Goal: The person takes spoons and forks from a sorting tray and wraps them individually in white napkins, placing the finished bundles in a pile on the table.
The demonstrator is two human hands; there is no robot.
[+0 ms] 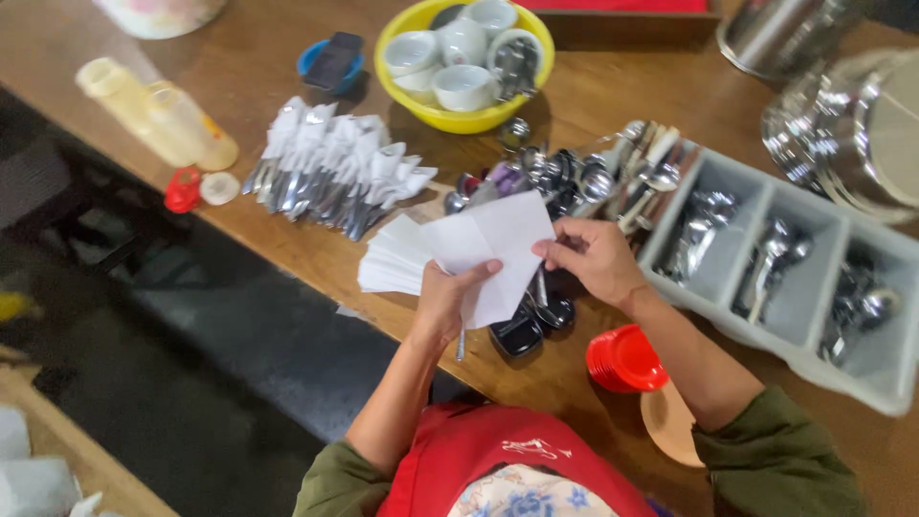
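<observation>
Both hands work at the near edge of the wooden bench (pixel 287 57): the left hand (pixel 448 304) is closed around a white paper napkin (pixel 498 244) from below, with what looks like a cutlery handle (pixel 461 340) poking down out of the grip, though the paper hides most of it. Right hand (pixel 595 257) pinches the napkin's right edge between thumb and fingers. Just beneath the napkin lie small black dishes (pixel 522 330), and near the right forearm sit a stack of red lids (pixel 627 359) and a tan disc (pixel 668 421). Left of the hands rests a stack of flat napkins (pixel 392 260). Beyond it, a row of napkin-wrapped cutlery (pixel 330 168) lies on the bench. A pile of loose spoons (pixel 574 177) crowds the space behind the napkin, beside a grey cutlery tray (pixel 814 278) with divided compartments. Farther back stands a yellow bowl (pixel 450 117) of white cups (pixel 464 86).
</observation>
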